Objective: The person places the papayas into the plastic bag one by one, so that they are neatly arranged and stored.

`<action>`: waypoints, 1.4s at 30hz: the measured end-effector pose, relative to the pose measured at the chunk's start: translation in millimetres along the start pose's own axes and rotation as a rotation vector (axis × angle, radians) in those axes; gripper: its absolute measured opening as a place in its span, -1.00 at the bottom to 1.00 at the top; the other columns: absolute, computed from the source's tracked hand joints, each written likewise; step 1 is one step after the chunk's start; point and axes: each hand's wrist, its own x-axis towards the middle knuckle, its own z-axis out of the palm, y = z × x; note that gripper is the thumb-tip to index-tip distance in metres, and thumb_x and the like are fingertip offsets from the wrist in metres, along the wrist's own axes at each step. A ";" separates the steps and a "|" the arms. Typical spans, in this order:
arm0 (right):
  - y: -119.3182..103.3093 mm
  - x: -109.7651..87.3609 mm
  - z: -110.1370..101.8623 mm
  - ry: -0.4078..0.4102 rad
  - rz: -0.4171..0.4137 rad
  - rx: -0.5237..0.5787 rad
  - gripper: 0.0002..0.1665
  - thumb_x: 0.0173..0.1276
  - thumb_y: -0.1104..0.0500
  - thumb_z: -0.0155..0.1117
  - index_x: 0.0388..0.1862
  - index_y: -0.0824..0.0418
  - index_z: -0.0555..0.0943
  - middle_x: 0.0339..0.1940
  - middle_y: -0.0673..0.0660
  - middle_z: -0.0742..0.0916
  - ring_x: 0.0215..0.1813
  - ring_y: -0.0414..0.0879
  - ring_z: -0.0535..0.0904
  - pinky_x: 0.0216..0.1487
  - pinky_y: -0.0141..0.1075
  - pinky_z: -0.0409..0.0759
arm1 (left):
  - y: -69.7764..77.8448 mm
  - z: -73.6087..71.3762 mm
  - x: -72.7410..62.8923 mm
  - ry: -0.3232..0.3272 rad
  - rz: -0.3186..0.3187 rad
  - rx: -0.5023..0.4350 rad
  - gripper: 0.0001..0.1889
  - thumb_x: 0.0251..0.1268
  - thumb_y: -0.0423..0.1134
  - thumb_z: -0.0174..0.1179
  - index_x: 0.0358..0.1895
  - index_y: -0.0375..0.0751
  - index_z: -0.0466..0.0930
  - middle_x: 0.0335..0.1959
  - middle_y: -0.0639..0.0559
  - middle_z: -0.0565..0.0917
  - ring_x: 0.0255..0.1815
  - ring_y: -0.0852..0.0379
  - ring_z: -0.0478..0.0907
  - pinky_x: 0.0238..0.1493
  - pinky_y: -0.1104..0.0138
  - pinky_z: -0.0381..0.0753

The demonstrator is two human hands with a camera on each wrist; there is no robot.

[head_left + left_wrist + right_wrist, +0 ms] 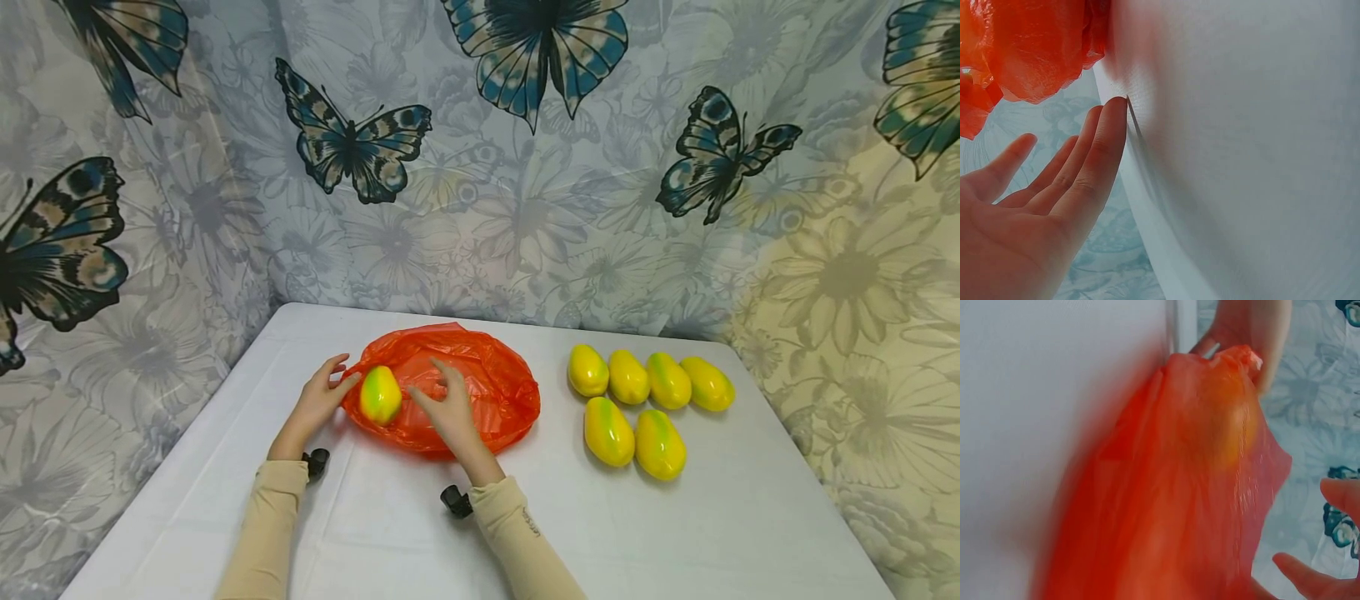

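A red plastic bag (517, 396) lies spread open on the table. One yellow mango-like fruit (381, 396) with a green streak sits at its left side; the right wrist view shows the fruit as a yellow shape (1229, 425) through the film. My left hand (317, 404) is beside the bag's left edge, thumb toward the fruit. Its fingers (1094, 153) are extended and stand apart from the bag in the left wrist view. Over the bag's middle, to the right of the fruit, my right hand (452, 412) is spread with nothing between thumb and fingers.
Several more yellow fruits (609, 432) lie in two rows to the right of the bag. A white cloth covers the table (750, 517). Behind it hangs a curtain (525, 225) with butterfly prints. Black wrist cameras (456, 502) sit on both arms.
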 end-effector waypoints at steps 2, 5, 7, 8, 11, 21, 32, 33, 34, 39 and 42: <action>-0.4 -0.6 -4.1 0.005 -0.004 -0.009 -0.23 0.27 0.05 0.37 0.42 0.20 0.36 0.34 0.26 0.46 0.31 0.26 0.40 0.21 0.13 0.52 | 0.3 0.2 0.1 -0.001 0.000 0.001 -0.28 0.48 0.10 -0.01 0.54 -0.19 0.02 0.46 -0.39 0.19 0.37 -0.39 0.33 0.27 -0.11 0.49; -1.3 -1.1 -10.3 0.016 -0.013 -0.023 -0.22 0.26 0.02 0.37 0.42 0.19 0.36 0.35 0.26 0.46 0.30 0.26 0.40 0.22 0.14 0.52 | 1.3 0.9 0.6 -0.004 -0.001 0.000 -0.27 0.48 0.10 -0.02 0.54 -0.19 0.01 0.46 -0.39 0.19 0.37 -0.39 0.33 0.27 -0.10 0.49; -2.7 -1.4 -14.4 0.027 -0.023 -0.027 -0.22 0.26 0.02 0.38 0.42 0.18 0.37 0.36 0.27 0.46 0.30 0.26 0.41 0.22 0.15 0.52 | 2.0 1.0 0.9 -0.005 -0.003 0.001 -0.27 0.48 0.10 -0.02 0.54 -0.19 0.01 0.47 -0.38 0.19 0.37 -0.39 0.33 0.28 -0.10 0.49; -3.7 -1.6 -16.4 0.030 -0.024 -0.020 -0.22 0.25 0.03 0.39 0.42 0.17 0.37 0.36 0.27 0.46 0.30 0.25 0.40 0.22 0.16 0.51 | 2.3 1.0 0.9 -0.006 -0.005 0.003 -0.27 0.48 0.11 -0.02 0.54 -0.19 0.01 0.47 -0.38 0.19 0.38 -0.39 0.32 0.28 -0.10 0.49; -6.0 -1.9 -21.4 0.037 -0.021 -0.025 -0.23 0.26 0.03 0.39 0.42 0.13 0.38 0.38 0.23 0.45 0.31 0.24 0.40 0.23 0.17 0.51 | 2.7 1.0 0.9 -0.005 -0.008 0.008 -0.26 0.48 0.11 -0.02 0.54 -0.19 0.00 0.47 -0.38 0.19 0.38 -0.40 0.32 0.29 -0.10 0.48; -7.1 -2.8 -31.6 0.045 -0.039 -0.034 -0.24 0.26 0.02 0.39 0.41 0.11 0.39 0.37 0.18 0.46 0.33 0.21 0.40 0.25 0.18 0.48 | 0.0 0.2 0.2 -0.007 0.000 0.018 -0.26 0.48 0.12 -0.02 0.54 -0.20 0.00 0.46 -0.40 0.19 0.38 -0.41 0.31 0.28 -0.12 0.47; -11.7 -5.0 -47.6 0.064 -0.016 -0.026 -0.26 0.27 0.05 0.39 0.41 0.07 0.38 0.40 0.18 0.43 0.35 0.23 0.38 0.28 0.17 0.48 | 1.3 0.3 0.3 -0.007 0.002 0.022 -0.28 0.49 0.08 -0.01 0.53 -0.21 0.02 0.45 -0.41 0.20 0.37 -0.43 0.32 0.29 -0.14 0.45; -12.0 -5.5 -49.2 0.069 -0.019 -0.026 -0.26 0.27 0.05 0.38 0.42 0.07 0.38 0.40 0.18 0.44 0.35 0.23 0.39 0.28 0.17 0.48 | 1.4 0.2 0.2 -0.006 0.005 0.022 -0.28 0.49 0.08 0.00 0.53 -0.22 0.02 0.45 -0.42 0.20 0.36 -0.43 0.32 0.29 -0.14 0.45; -11.9 -5.9 -50.7 0.074 -0.024 -0.025 -0.26 0.28 0.05 0.38 0.42 0.08 0.38 0.39 0.19 0.44 0.34 0.24 0.39 0.26 0.17 0.50 | 1.6 0.1 0.0 -0.006 0.006 0.023 -0.28 0.49 0.07 -0.01 0.53 -0.22 0.02 0.45 -0.42 0.19 0.36 -0.43 0.32 0.29 -0.15 0.45; -9.9 -7.0 -57.6 0.089 -0.035 -0.043 -0.23 0.27 -0.01 0.40 0.42 0.08 0.38 0.40 0.18 0.44 0.32 0.21 0.42 0.22 0.13 0.53 | 1.7 0.5 -0.2 -0.004 0.003 0.022 -0.28 0.49 0.08 -0.01 0.54 -0.21 0.01 0.46 -0.41 0.19 0.37 -0.42 0.31 0.30 -0.14 0.44; -8.4 -7.1 -61.4 0.096 -0.031 -0.045 -0.21 0.26 -0.02 0.40 0.43 0.07 0.37 0.41 0.15 0.43 0.33 0.20 0.41 0.22 0.10 0.52 | 0.7 1.5 0.0 -0.006 -0.006 0.027 -0.27 0.49 0.11 -0.02 0.54 -0.19 0.00 0.46 -0.40 0.19 0.38 -0.41 0.30 0.31 -0.14 0.43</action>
